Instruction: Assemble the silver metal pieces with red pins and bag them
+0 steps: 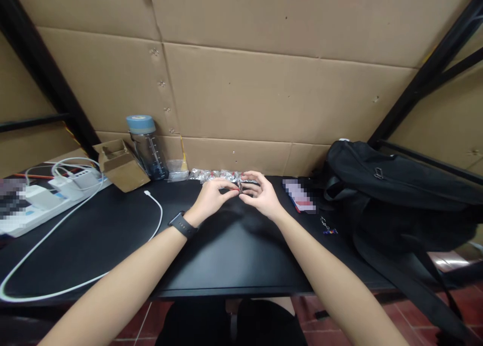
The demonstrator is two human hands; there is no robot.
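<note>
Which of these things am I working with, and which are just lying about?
In use:
- small item between your fingertips
- probably the clear packets behind it

Lying about:
- bottle
- cardboard box
- power strip
- white cable
- phone
- trinket
- black bag

Before us: bottle (151, 152) left, beside the opened box (126, 172) — backpack (400, 195) far right, phone (300, 196) between (nearer the backpack).

The small dark-and-red object (240, 187) between the fingertips is partly covered and too small to identify. The white power strip (18, 224) is cut by the left edge and partly pixelated.
</note>
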